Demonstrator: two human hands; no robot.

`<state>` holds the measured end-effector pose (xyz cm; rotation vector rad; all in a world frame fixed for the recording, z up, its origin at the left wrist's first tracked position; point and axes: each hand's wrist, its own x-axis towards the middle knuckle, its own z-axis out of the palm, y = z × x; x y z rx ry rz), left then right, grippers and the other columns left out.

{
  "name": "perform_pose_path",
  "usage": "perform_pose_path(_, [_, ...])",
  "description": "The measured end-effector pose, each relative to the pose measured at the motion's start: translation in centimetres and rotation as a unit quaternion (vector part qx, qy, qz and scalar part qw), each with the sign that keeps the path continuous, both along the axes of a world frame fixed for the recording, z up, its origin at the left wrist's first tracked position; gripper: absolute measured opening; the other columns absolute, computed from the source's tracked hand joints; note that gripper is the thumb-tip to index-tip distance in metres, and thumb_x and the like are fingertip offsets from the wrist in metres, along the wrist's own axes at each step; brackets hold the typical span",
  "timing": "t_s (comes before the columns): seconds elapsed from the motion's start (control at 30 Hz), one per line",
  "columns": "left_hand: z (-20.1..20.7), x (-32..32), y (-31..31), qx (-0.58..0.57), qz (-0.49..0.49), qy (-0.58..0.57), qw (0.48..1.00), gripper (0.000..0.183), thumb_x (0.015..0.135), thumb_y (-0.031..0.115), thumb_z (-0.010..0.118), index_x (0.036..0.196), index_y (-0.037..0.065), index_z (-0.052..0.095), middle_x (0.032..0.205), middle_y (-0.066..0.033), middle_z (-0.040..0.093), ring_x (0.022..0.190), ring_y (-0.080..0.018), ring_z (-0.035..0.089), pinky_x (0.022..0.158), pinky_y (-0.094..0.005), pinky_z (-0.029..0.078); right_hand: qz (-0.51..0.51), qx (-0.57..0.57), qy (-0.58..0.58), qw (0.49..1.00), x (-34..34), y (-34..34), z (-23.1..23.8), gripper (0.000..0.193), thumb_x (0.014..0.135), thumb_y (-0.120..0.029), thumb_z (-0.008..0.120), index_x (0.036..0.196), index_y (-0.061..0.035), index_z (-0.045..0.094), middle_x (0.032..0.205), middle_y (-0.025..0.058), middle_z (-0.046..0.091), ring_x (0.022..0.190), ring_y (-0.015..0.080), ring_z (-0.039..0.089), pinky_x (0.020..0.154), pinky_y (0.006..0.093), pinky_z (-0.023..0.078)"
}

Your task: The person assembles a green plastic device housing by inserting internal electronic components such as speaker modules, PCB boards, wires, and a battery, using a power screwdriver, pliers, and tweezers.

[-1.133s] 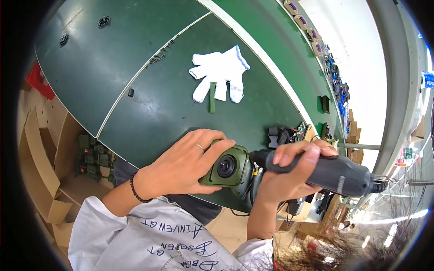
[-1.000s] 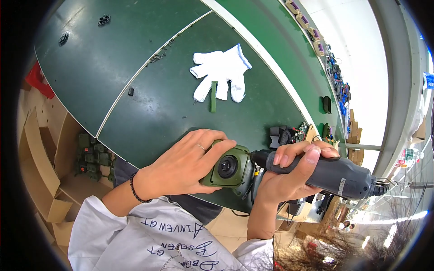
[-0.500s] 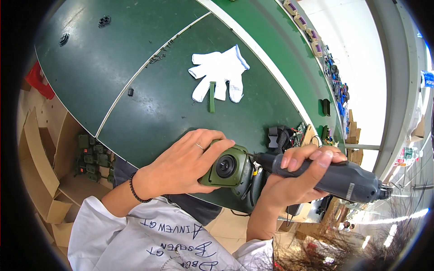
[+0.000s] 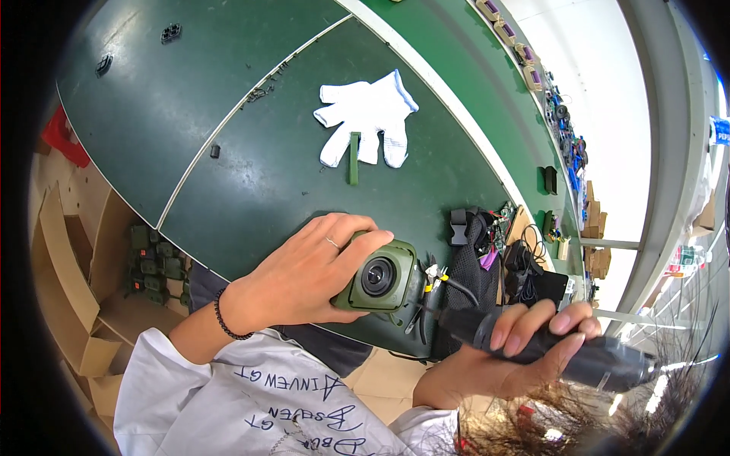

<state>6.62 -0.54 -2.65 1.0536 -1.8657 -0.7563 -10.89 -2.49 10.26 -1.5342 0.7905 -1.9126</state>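
Observation:
My left hand is wrapped round a green, square-faced housing at the table's near edge. A round black lens-like part sits in the face turned up towards me. My right hand grips a black electric screwdriver, lying almost level. Its thin bit points left, low beside the housing's right side, and looks apart from it. Pliers with yellow-and-black handles lie on the table between the housing and the screwdriver.
A white glove lies farther back with a green strip across its fingers. Black straps with a buckle and cables lie right. Small dark screws gather along the table seam. A cardboard box stands lower left.
My right hand has drawn the screwdriver down and to the right, away from the housing's upper right corner. The pliers and cables now show more. My left hand keeps its hold.

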Motion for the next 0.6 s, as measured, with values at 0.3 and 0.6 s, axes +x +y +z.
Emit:
perform_pose_path(0.3, [0.2,0.1,0.0,0.003,0.004,0.002,1.000,0.094,0.066,0.025,0.094,0.145,0.007,0.046,0.133,-0.0165,0.051,0.121,-0.0387,0.055,0.103,-0.0476,0.047,0.020,0.020,0.055,0.998,0.0,1.7,-2.0,0.021,0.107,-0.018,0.056,0.113,-0.0070,0.040,0.099,0.0055,0.042,0.049,0.0096,0.041,0.038,0.0235,0.037])
perform_pose_path(0.6, [0.4,-0.1,-0.1,0.011,0.003,-0.005,1.000,0.098,0.061,0.022,0.094,0.145,0.007,0.047,0.134,-0.0162,0.051,0.122,-0.0386,0.055,0.105,-0.0482,0.047,-0.055,0.097,0.152,0.982,-0.1,3.4,-2.8,0.049,0.101,-0.028,0.070,0.109,-0.0072,0.026,0.100,0.0095,0.042,0.047,0.0166,0.053,0.038,0.0327,0.052])
